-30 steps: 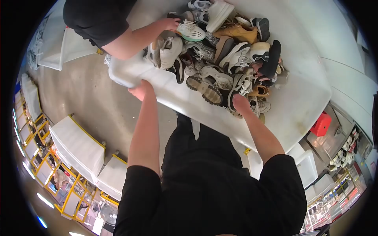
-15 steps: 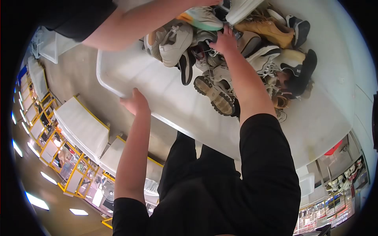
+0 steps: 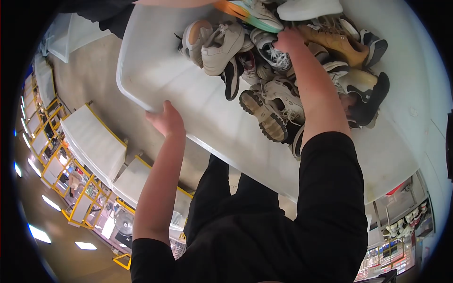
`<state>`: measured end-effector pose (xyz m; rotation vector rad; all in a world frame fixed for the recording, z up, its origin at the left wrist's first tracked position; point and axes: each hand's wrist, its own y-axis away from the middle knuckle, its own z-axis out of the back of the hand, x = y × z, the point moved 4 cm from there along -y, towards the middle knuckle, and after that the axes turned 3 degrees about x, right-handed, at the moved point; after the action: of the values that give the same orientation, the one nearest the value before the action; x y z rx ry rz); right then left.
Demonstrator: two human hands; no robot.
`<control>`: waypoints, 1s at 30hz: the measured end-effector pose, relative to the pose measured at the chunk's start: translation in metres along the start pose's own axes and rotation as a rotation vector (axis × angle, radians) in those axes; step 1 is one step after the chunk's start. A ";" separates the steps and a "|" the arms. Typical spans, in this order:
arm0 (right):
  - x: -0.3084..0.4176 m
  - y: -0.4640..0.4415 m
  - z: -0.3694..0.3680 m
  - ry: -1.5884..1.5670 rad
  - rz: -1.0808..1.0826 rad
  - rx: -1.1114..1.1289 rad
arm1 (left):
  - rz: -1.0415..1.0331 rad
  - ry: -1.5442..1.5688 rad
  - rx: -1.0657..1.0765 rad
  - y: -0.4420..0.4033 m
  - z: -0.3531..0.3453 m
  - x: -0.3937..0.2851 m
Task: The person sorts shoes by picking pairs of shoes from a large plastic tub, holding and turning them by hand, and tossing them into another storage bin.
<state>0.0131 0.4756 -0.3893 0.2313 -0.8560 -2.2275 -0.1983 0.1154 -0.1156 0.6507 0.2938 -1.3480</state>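
Note:
My left hand (image 3: 167,120) is wrapped over the near rim of a large white tray-like table (image 3: 212,153), thumb on top. My right hand (image 3: 289,41) is in the shoe pile, its fingers closed on a grey sneaker with white laces (image 3: 271,52); the fingertips are partly hidden. Just beyond lies an orange, white and green sneaker (image 3: 252,16). To the right of the hand is a tan shoe (image 3: 337,45). A beige sneaker (image 3: 224,49) stands to the left. Closer to me, a hiking-type shoe (image 3: 264,115) shows its brown lugged sole.
Another person's forearm (image 3: 174,2) reaches in along the top edge. A white-soled shoe (image 3: 309,9) is at the top, and a black shoe (image 3: 370,101) at the pile's right. More white tables (image 3: 94,141) with yellow frames stand at left; a rack of shoes (image 3: 406,224) is at lower right.
The grey sneaker under my right hand now shows its laces and side. The other person's arm has moved up, mostly out of view. My left hand stays on the rim.

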 end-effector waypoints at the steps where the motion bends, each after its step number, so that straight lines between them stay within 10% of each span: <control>1: 0.003 0.006 -0.001 -0.099 -0.002 0.009 | -0.004 0.025 0.006 0.000 0.000 0.001; 7: 0.022 0.056 0.010 -0.068 -0.018 0.046 | 0.014 0.059 0.030 0.006 0.002 -0.012; 15: 0.021 0.296 0.122 -0.224 0.502 -0.509 | -0.003 0.036 0.081 0.008 0.014 -0.014; 21: 0.118 0.450 0.215 -0.006 0.694 -0.332 | -0.268 -0.120 0.109 0.014 0.036 -0.006; 23: 0.151 0.470 0.199 -0.016 0.692 -0.296 | -0.285 -0.075 0.360 0.030 0.059 -0.021; 27: 0.208 0.508 0.152 0.098 0.850 -0.364 | -0.249 -0.266 1.589 0.111 0.103 -0.015; 30: 0.225 0.541 0.121 -0.051 0.712 -0.577 | -0.373 -0.174 1.527 0.136 0.130 0.020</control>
<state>0.1109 0.1040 0.0696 -0.3562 -0.2210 -1.7010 -0.0848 0.0332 0.0121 1.7572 -0.9230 -1.8452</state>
